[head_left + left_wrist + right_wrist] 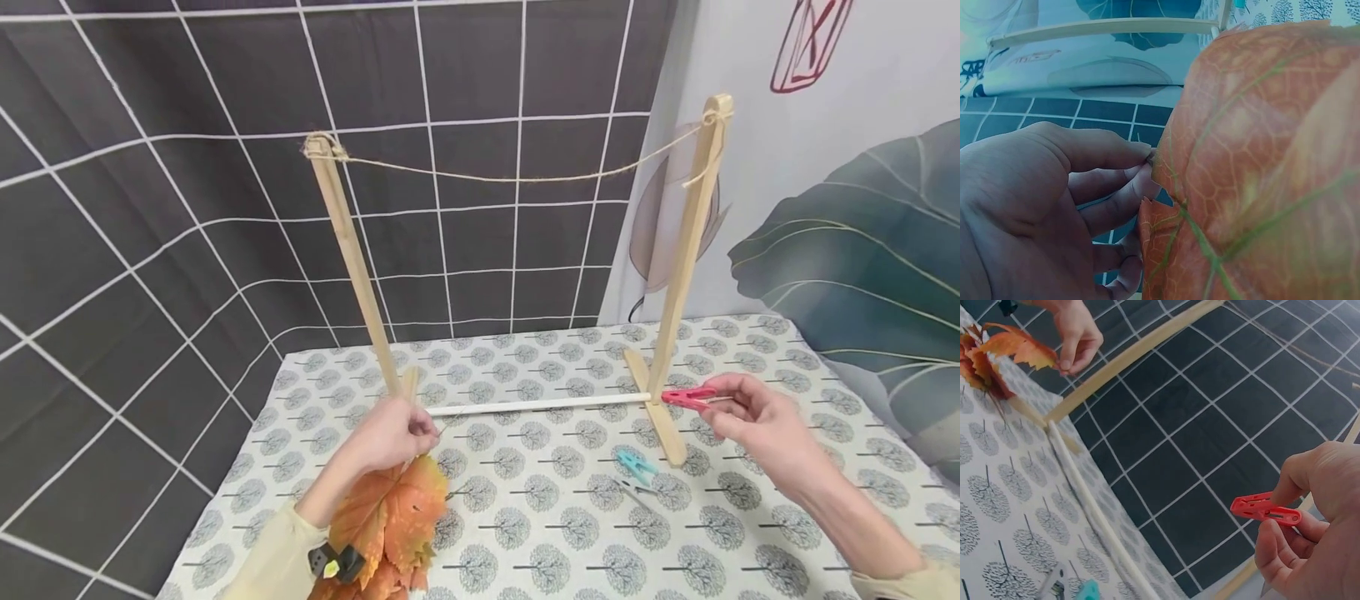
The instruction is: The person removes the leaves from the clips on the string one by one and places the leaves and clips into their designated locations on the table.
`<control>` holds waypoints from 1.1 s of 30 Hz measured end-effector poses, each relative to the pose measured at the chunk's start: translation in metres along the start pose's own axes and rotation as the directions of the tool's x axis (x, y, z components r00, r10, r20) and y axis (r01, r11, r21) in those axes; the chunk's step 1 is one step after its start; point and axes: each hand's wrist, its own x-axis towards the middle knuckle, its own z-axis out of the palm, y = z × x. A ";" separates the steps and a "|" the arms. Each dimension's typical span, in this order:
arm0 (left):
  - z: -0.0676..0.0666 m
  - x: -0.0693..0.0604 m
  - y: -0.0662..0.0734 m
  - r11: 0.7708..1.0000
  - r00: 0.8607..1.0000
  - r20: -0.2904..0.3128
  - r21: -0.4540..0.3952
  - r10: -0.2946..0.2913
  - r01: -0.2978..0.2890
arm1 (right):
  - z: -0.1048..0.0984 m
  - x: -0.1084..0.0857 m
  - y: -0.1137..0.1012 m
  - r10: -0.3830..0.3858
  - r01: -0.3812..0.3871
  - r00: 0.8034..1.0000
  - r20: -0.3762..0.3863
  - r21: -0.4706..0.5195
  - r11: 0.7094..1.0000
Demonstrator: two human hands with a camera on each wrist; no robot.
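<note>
In the head view my left hand (395,433) pinches the stem end of an orange artificial maple leaf (401,508), which hangs below the fingers over other leaves. The left wrist view shows thumb and fingertips meeting at the leaf's edge (1260,137). My right hand (768,425) holds a red clothespin (686,397) between thumb and fingers, close to the foot of the right wooden post (690,250). Above, a twine line (517,179) sags between the right post and the left wooden post (352,258).
A white rod (540,405) joins the two posts low down. On the tree-patterned tablecloth (525,533) lie a teal clothespin (636,463) and a grey clothespin-like piece (636,492). A dark gridded backdrop (480,83) stands behind and at the left.
</note>
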 end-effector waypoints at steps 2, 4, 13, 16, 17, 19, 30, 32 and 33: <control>0.001 -0.001 -0.002 1.000 1.000 -0.001 0.008 -0.003 0.003 | 0.002 -0.001 0.002 0.007 -0.007 1.000 -0.002 0.029 1.000; 0.002 -0.003 -0.003 1.000 1.000 0.000 0.008 -0.015 0.015 | 0.004 -0.002 0.005 0.017 -0.017 1.000 -0.004 0.041 0.999; 0.005 -0.011 -0.008 0.996 0.996 0.025 -0.024 -0.090 0.091 | 0.013 -0.008 0.013 0.079 -0.079 0.997 0.000 0.007 0.997; 0.006 -0.013 -0.009 0.992 0.993 0.027 -0.040 -0.115 0.116 | 0.017 -0.011 0.016 0.099 -0.100 0.995 -0.008 -0.016 0.995; 0.006 -0.013 -0.009 0.992 0.992 0.026 -0.041 -0.120 0.121 | 0.019 -0.013 0.017 0.109 -0.109 0.994 -0.011 -0.018 0.994; 0.006 -0.014 -0.010 0.991 0.992 0.026 -0.034 -0.125 0.126 | 0.021 -0.015 0.020 0.120 -0.120 0.993 -0.008 -0.024 0.992; 0.009 -0.018 -0.018 0.996 0.995 0.050 -0.030 -0.082 0.084 | 0.028 -0.020 0.031 0.167 -0.167 0.986 0.005 0.001 0.986; 0.010 -0.019 -0.019 0.996 0.995 0.075 -0.046 -0.071 0.075 | 0.029 -0.022 0.033 0.190 -0.190 0.982 0.010 -0.002 0.982; 0.010 -0.020 -0.020 0.997 0.994 0.085 -0.046 -0.063 0.067 | 0.029 -0.024 0.034 0.201 -0.201 0.979 0.011 -0.003 0.979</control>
